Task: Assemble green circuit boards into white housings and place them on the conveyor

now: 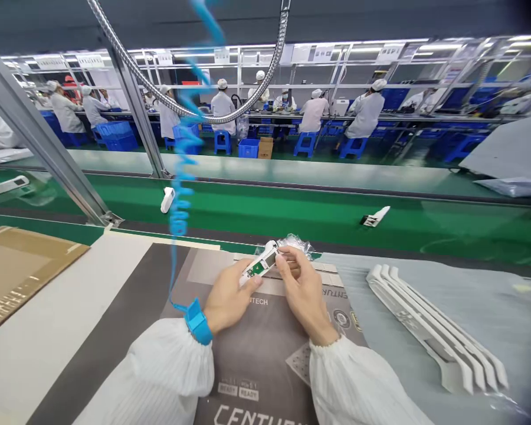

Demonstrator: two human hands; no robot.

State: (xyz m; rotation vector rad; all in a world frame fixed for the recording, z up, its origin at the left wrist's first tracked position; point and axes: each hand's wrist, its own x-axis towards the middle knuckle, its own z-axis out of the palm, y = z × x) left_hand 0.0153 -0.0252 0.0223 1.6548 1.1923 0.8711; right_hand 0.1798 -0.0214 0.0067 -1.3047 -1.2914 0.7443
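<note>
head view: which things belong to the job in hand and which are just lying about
Job in hand:
- white device, held by left hand and right hand
- blue strap, on left wrist

Lying about, seemingly:
- white shells, stacked at right
- brown cardboard, at left

This was a factory: people (314, 112) in pale coats (367, 120) and white caps (222, 84) sat in line on blue stools (305, 143) beyond a green conveyor belt (265, 200).

Handheld device (262, 265) looks like smooth plastic, and the stacked shells (431, 323) are plastic too, kinda matt. Hose (230, 118) is shiny ribbed metal, belt (265, 198) is smooth and glossy, sleeves (168, 366) crinkly cloth.
</note>
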